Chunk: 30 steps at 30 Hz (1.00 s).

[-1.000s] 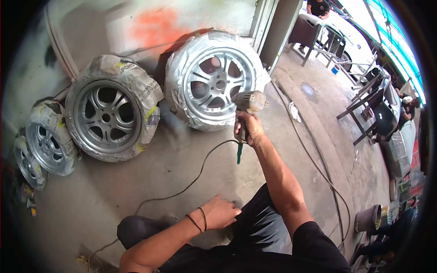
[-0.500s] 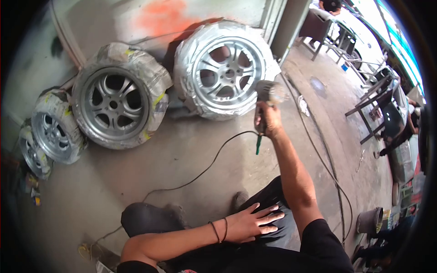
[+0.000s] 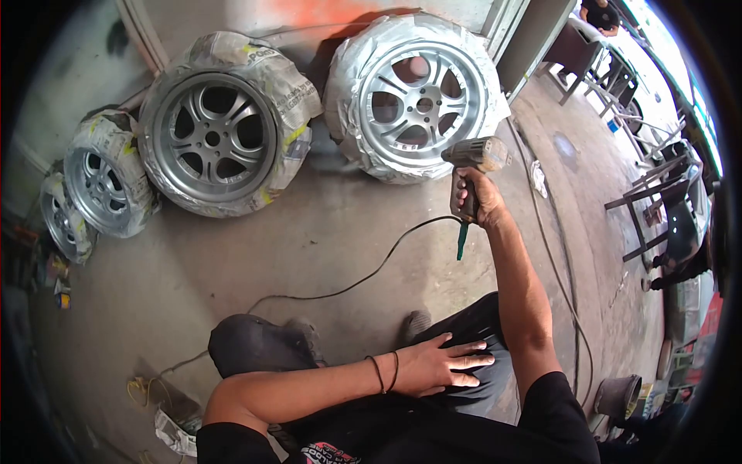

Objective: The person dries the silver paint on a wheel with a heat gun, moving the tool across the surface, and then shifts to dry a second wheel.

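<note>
A person's right hand (image 3: 473, 203) is clenched around the grip of a heat gun (image 3: 478, 155), which is raised near a silver wheel (image 3: 413, 97) (tyre masked in paper) that leans against the wall. The left hand (image 3: 444, 363) lies flat on the thigh, fingers spread. The power cord (image 3: 363, 278) trails across the concrete floor (image 3: 232, 255).

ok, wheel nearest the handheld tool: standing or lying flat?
Standing: the masked wheel rests on its tread on the floor, tilted back against the wall.
</note>
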Motion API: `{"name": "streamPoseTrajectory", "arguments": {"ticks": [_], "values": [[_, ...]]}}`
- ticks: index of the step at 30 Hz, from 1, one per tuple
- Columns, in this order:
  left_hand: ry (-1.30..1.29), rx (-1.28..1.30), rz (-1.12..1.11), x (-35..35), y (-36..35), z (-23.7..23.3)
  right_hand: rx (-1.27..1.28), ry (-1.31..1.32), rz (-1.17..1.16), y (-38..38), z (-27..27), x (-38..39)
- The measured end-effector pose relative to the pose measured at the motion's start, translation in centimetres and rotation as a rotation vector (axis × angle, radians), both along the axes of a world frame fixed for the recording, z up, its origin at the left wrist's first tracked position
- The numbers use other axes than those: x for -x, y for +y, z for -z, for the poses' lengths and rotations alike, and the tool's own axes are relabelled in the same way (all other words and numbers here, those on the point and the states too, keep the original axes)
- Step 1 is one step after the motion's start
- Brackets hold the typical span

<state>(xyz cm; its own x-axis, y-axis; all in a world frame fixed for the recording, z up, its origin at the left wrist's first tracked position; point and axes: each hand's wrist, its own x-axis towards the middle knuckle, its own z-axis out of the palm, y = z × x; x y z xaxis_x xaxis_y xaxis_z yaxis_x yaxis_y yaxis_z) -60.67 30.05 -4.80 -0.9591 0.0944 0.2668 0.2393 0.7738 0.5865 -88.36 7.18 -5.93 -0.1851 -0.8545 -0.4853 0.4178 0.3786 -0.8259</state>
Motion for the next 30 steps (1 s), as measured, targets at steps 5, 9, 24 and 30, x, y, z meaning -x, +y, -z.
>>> {"name": "streamPoseTrajectory", "arguments": {"ticks": [5,9,24,30], "values": [[-0.020,-0.006,-0.010,-0.2,-0.4,-0.2,-0.010,-0.058,-0.101,-0.7,0.5,-0.6],[-0.041,-0.040,-0.018,-0.4,-0.6,-0.4,0.016,0.213,0.012,-1.0,1.0,-1.7],[-0.018,-0.075,-0.033,-0.2,-0.8,0.2,0.012,0.762,-0.146,-1.8,2.3,-2.4],[-0.022,-0.073,-0.032,-0.2,-0.9,0.1,-0.010,1.118,-0.287,-1.8,0.9,-2.8]]}}
